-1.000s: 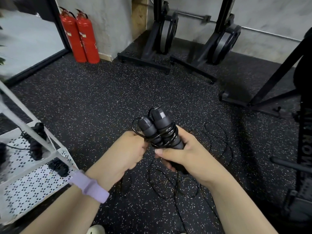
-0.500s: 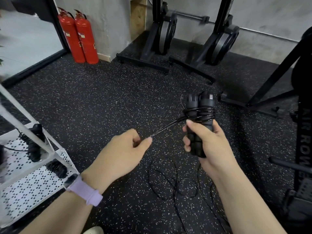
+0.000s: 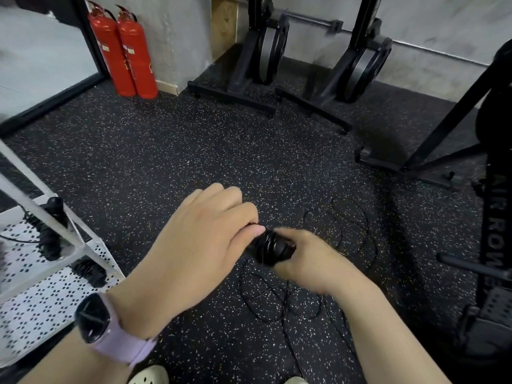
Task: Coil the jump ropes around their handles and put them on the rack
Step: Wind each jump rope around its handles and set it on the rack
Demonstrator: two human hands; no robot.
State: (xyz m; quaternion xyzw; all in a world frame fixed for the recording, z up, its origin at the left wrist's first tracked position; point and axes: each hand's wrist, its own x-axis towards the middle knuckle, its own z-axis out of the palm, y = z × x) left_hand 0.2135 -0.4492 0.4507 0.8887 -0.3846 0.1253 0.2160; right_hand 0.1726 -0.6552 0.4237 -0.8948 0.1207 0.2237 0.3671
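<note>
Right hand (image 3: 302,261) clasps the paired handles (image 3: 270,249) as a spool at mid-frame, left hand (image 3: 205,245) pinching rope onto them to lay a wrap; slack rope (image 3: 277,297) trails on floor.

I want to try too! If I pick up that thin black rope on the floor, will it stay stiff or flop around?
Probably floppy: the loose rope lies in limp, tangled loops on the floor. It looks thin, so likely light. It may snag, since the loops cross each other.
</note>
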